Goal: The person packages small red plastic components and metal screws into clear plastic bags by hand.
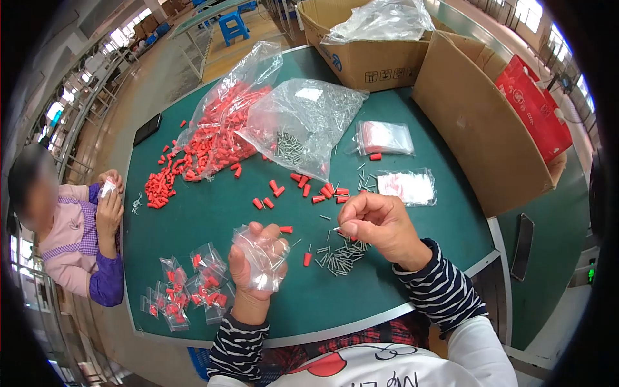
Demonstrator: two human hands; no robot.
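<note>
My left hand [241, 269] is palm up, fingers curled around a small clear plastic bag [263, 261] with what look like screws inside. My right hand [385, 231] pinches a small screw [336, 228] between thumb and forefinger. Just below it lies a pile of loose screws [340, 259] on the green table. Red tapered plastic caps [307, 259] lie scattered between and beyond my hands. Small filled bags [175, 298] with red caps inside are heaped to the left of my left hand.
A large bag of red caps [222, 132] and a bag of screws [290, 147] lie at the back. Stacked clear bags [387, 137] sit at right, near cardboard boxes [464, 113]. A phone [147, 129] is at the far left edge. A co-worker [74, 248] sits at left, holding a small bag.
</note>
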